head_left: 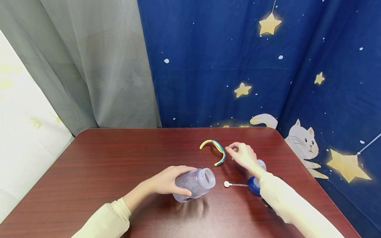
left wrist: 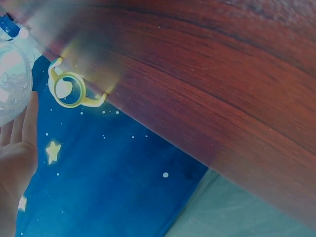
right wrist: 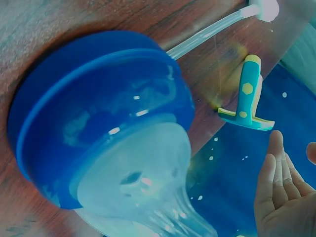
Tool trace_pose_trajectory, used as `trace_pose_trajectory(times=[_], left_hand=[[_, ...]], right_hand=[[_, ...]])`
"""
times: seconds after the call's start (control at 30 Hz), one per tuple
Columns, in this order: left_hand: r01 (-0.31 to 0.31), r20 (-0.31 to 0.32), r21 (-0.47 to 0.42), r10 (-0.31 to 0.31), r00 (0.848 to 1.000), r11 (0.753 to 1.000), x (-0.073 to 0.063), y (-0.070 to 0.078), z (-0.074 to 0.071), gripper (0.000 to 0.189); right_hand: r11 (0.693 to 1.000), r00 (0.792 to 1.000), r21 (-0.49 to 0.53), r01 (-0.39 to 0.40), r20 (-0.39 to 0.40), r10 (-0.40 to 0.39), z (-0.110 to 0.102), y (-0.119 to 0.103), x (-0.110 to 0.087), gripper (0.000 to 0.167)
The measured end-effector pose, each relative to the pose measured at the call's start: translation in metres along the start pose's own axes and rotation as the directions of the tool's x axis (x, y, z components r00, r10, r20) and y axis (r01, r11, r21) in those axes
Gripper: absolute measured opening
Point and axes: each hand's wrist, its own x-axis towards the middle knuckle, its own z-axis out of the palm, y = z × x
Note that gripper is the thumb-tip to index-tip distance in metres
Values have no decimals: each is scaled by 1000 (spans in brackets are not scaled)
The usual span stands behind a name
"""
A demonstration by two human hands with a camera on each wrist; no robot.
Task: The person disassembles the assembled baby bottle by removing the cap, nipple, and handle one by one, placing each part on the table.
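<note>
My left hand (head_left: 166, 180) grips a clear baby bottle (head_left: 190, 186), its thumb in front and fingers over the top. The bottle is tilted, its uncovered threaded mouth facing right. Just right of a yellow and teal bottle handle (head_left: 219, 146), my right hand (head_left: 242, 155) hovers with thumb and fingers apart in the right wrist view, holding nothing. The handle lies on the table. Beneath my right forearm sits a blue bottle collar (right wrist: 98, 113) with a translucent teat (right wrist: 133, 168). From it a clear straw (head_left: 239, 185) runs left to a white weighted end (head_left: 227, 184).
A clear rounded piece (head_left: 262, 163) shows beside my right forearm, partly hidden. The dark red wooden table (head_left: 119, 152) ends at a grey curtain (head_left: 119, 66) and a blue star-patterned curtain (head_left: 208, 66).
</note>
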Motion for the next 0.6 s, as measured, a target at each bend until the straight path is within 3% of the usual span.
trace_pose_trajectory(times=[0.6], left_hand=[[-14, -27, -49, 13, 1000, 999, -2, -2, 3, 66]], right_hand=[[999, 998, -1, 36, -49, -36, -11, -1, -7, 35]])
